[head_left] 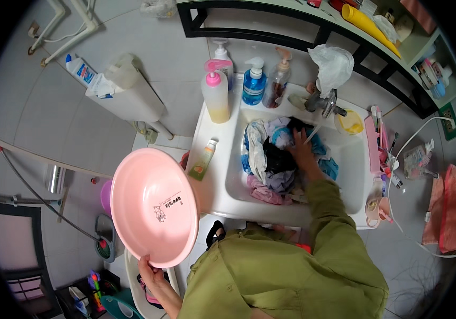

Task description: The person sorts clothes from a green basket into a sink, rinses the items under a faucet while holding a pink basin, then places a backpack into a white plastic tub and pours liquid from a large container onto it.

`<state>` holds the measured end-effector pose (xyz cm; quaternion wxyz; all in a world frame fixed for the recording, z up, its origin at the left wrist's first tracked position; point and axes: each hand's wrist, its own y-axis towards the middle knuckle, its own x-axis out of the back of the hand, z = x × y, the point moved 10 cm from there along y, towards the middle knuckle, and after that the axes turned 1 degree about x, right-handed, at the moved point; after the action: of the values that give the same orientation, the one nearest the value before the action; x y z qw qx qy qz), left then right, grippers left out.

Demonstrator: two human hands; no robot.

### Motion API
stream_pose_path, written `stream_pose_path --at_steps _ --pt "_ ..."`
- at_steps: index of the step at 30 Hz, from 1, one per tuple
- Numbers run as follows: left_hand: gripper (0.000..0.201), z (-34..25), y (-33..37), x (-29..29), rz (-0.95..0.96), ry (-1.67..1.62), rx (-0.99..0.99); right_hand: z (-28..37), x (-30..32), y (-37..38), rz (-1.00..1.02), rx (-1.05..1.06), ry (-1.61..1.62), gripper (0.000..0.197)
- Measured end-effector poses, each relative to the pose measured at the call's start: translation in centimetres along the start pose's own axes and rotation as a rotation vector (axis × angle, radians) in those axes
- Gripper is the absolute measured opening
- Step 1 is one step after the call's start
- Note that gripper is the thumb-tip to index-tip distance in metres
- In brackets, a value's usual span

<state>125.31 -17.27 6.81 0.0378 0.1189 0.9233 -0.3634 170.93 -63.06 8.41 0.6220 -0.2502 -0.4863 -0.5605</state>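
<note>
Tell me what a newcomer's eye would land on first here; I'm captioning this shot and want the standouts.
First, the big round pink plastic basin, tilted and held by its lower rim in the left hand at lower left. Next, the heap of mixed coloured wet clothes filling the white rectangular sink at centre, with the right hand pressed into it. Behind, pump bottles line the sink's back ledge.

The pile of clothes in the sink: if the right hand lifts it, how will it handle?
The pile of clothes looks crumpled and limp, so it would probably sag and drape rather than lift as one piece. With several separate garments, some would likely slip off the right hand. Lying in the white sink, it may be wet and heavy; I cannot confirm that.
</note>
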Motion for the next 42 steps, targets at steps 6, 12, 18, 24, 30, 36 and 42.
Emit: stream_pose_path --at_steps 6,12,18,24,30,36,42 --pt "0.004 1.3 -1.8 -1.5 -0.112 -0.04 0.036 -4.8 -1.8 0.9 -0.097 0.012 -0.119 0.066" --pt "0.006 1.8 -1.6 -1.9 -0.026 -0.031 0.038 -5.6 -1.1 0.6 0.028 -0.024 -0.068 0.065" --pt "0.007 0.7 -1.8 -1.7 -0.028 0.03 0.038 -6.0 3.9 -3.4 0.259 -0.189 -0.056 0.071" --pt "0.007 1.2 -2.2 -3.1 0.027 0.046 0.031 -15.3 3.1 -9.4 0.067 -0.521 -0.123 0.079" --pt "0.006 1.8 -2.2 -2.8 -0.003 0.048 0.038 -16.4 5.8 -10.2 -0.095 -0.742 -0.069 0.059" --pt "0.004 0.5 -1.8 -4.6 0.02 0.085 0.014 -8.8 13.0 -5.7 -0.185 -0.402 0.143 0.036" --pt "0.008 0.5 -1.7 -3.3 -0.013 0.085 -0.009 4.7 12.4 -1.3 -0.389 0.323 0.12 0.029"
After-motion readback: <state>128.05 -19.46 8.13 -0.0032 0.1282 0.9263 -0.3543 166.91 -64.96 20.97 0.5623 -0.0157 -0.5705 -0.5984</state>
